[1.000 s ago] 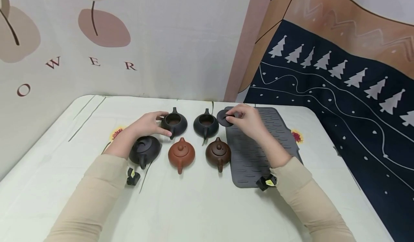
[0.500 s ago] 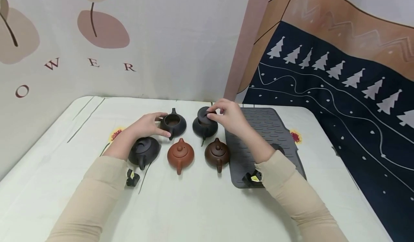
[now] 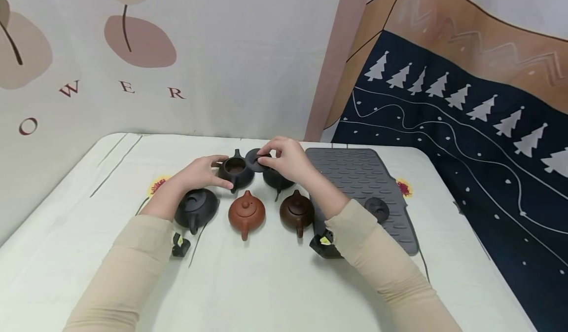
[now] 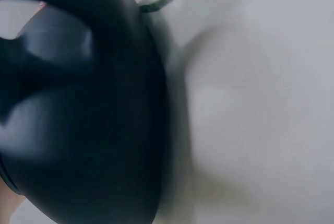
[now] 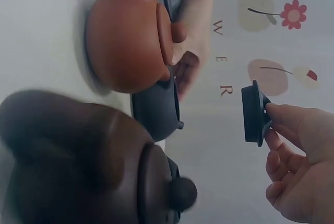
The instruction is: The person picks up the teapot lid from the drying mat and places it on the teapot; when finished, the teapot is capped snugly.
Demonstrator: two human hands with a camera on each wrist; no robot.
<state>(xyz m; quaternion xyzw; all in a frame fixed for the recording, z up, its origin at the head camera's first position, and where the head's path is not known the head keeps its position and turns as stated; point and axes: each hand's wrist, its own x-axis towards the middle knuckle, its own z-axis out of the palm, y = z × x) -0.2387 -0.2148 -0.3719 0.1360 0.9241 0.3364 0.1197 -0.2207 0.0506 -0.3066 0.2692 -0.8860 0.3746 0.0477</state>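
My right hand (image 3: 286,159) pinches a round black teapot lid (image 3: 254,160) by its knob, above the table between two lidless black teapots. Held sideways in the right wrist view, the lid (image 5: 252,114) shows its inner rim. My left hand (image 3: 199,173) grips the left lidless black teapot (image 3: 238,178), thumb near the handle and fingers toward the spout. Its round mouth faces up, uncovered. Beside it stands the other black teapot (image 3: 278,180), partly hidden behind my right hand. A black teapot (image 4: 104,145) fills much of the left wrist view.
Nearer stand a lidded black teapot (image 3: 196,209) under my left wrist, a reddish-brown teapot (image 3: 246,214) and a dark brown teapot (image 3: 297,213), both lidded. Another black lid (image 3: 377,208) lies on the grey ridged mat (image 3: 355,169) at the right. Patterned cloth hangs behind the table.
My right hand has carried the lid leftward from the mat's edge, over the right lidless teapot, to beside the left one. The lid on the mat has come into view. My left hand stays put.
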